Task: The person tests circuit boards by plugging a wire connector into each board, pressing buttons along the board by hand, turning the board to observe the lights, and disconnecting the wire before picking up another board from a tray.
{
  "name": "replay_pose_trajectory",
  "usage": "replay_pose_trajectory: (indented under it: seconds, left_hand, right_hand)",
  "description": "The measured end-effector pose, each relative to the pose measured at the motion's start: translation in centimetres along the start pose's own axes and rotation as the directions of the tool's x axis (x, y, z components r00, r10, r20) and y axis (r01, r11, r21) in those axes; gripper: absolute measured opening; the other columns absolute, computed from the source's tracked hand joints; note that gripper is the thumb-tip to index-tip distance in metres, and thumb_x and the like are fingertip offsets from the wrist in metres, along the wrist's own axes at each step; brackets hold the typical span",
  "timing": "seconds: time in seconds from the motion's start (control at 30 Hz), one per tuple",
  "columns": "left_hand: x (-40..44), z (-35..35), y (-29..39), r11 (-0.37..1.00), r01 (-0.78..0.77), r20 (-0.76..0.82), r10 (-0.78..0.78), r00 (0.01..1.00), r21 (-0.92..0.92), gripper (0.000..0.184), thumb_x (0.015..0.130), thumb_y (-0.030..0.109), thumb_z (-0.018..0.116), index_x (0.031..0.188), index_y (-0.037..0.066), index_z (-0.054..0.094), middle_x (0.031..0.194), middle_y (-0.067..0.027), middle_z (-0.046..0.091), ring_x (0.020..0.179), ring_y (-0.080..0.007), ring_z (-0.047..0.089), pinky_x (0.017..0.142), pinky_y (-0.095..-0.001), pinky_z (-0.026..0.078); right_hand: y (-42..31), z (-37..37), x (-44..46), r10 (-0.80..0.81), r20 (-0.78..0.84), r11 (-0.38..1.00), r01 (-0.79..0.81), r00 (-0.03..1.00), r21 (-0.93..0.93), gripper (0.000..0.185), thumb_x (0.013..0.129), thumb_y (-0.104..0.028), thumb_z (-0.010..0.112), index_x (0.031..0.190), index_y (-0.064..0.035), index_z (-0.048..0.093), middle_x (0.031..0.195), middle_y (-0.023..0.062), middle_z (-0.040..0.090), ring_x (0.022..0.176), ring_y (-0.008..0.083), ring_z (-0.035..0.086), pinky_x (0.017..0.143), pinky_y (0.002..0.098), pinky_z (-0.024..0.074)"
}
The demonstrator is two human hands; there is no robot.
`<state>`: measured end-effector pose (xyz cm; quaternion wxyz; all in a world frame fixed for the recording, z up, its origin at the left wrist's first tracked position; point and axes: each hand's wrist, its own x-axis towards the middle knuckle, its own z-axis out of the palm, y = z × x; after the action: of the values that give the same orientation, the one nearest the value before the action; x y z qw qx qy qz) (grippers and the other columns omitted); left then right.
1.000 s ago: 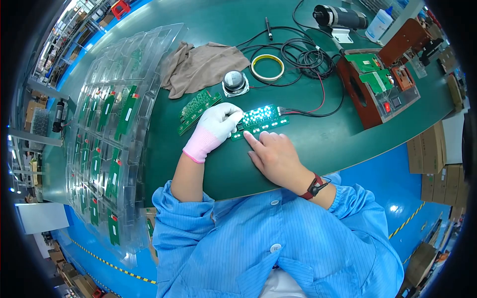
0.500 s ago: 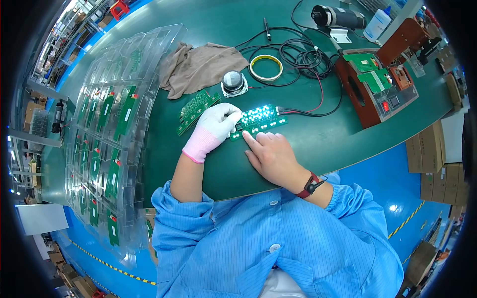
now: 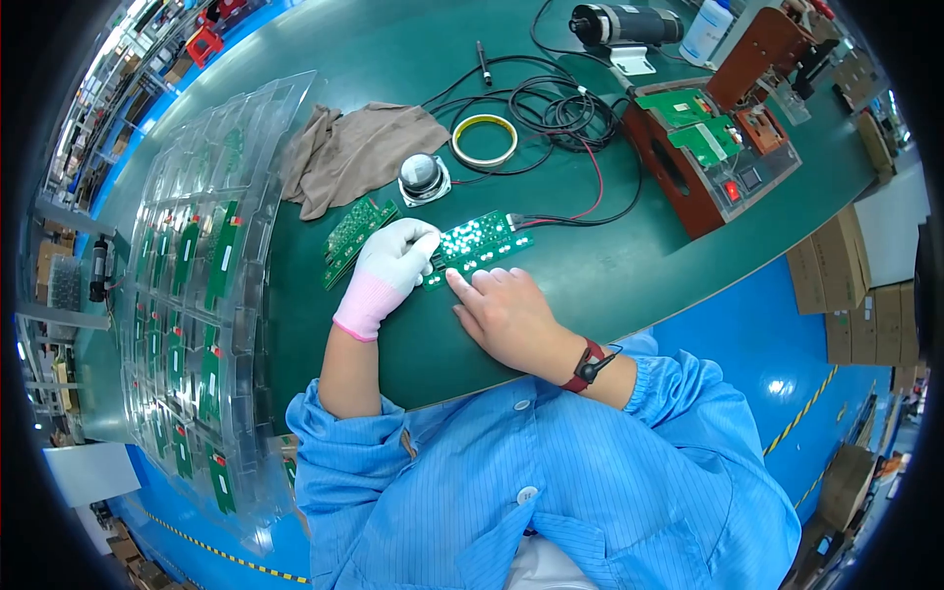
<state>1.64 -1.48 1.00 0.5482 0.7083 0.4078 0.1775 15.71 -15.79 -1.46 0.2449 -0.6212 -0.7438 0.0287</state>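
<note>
A green circuit board (image 3: 503,248) with brightly lit white LEDs lies on the bench, with black and red leads joined to its right end. My left hand (image 3: 379,270), in a white glove with a pink cuff, has its thumb and fingers pinched together at the board's left end; the fingertips are partly hidden. My bare right hand (image 3: 516,317) rests along the board's near edge, index finger stretched out to its lower left part, other fingers loosely bent. A red band circles that wrist. Just beyond my left hand lie more green boards (image 3: 356,231), unlit.
Clear plastic trays (image 3: 258,246) holding several green boards stand at left. A brown cloth (image 3: 364,147), a round domed part (image 3: 423,177), a tape roll (image 3: 484,141) and coiled black cable (image 3: 560,113) lie beyond. At right stands a brown test box (image 3: 678,172).
The whole view has shifted, so the bench items appear further left. Both hands keep nearly the same place on the board, and the LEDs stay lit.
</note>
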Motion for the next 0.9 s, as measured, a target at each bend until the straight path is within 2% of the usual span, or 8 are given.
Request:
replay_pose_trajectory:
  seconds: [0.13,0.23,0.63,0.9]
  left_hand:
    - [0.0,-0.04,0.03,1.0,0.015,0.001,-0.015,1.0,0.007,0.021,0.096,0.02,0.061,0.102,0.001,0.067,0.076,-0.0003,0.061,0.06,-0.0051,0.054,0.056,-0.0216,0.045]
    - [-0.2,0.06,0.74,1.0,0.027,-0.006,-0.027,1.0,0.007,0.02,0.095,0.017,0.061,0.099,-0.001,0.067,0.076,-0.0025,0.062,0.064,-0.0085,0.058,0.058,-0.0254,0.048]
    - [-0.08,0.01,0.37,0.999,0.022,-0.008,-0.022,1.0,0.046,0.021,0.097,0.02,0.06,0.103,0.001,0.067,0.072,-0.0003,0.062,0.058,-0.0049,0.053,0.055,-0.0217,0.044]
    - [-0.14,0.02,0.7,0.998,0.057,-0.01,-0.057,0.998,0.037,0.022,0.095,0.019,0.061,0.101,-0.001,0.067,0.073,-0.002,0.062,0.059,-0.0065,0.055,0.056,-0.023,0.045]
  right_hand:
    - [-0.01,0.23,0.13,0.006,0.028,1.0,-0.005,1.0,-0.022,0.041,0.091,-0.024,0.063,0.126,-0.0021,0.063,0.083,0.0065,0.057,0.077,0.0227,0.057,0.068,0.0373,0.043]
    - [0.01,0.27,0.02,0.008,0.013,1.0,-0.008,1.0,-0.01,0.041,0.091,-0.024,0.063,0.126,-0.0027,0.063,0.083,0.0068,0.058,0.077,0.0234,0.058,0.069,0.0379,0.0439]
    - [0.14,0.33,-0.13,0.012,-0.023,1.0,-0.012,1.0,0.022,0.041,0.091,-0.024,0.064,0.126,-0.0032,0.062,0.084,0.007,0.058,0.078,0.0239,0.058,0.069,0.0384,0.0445]
    - [0.24,0.37,-0.19,0.018,-0.029,0.999,-0.017,0.999,0.041,0.041,0.091,-0.023,0.064,0.127,-0.0035,0.062,0.084,0.007,0.058,0.077,0.024,0.058,0.07,0.0383,0.0443]
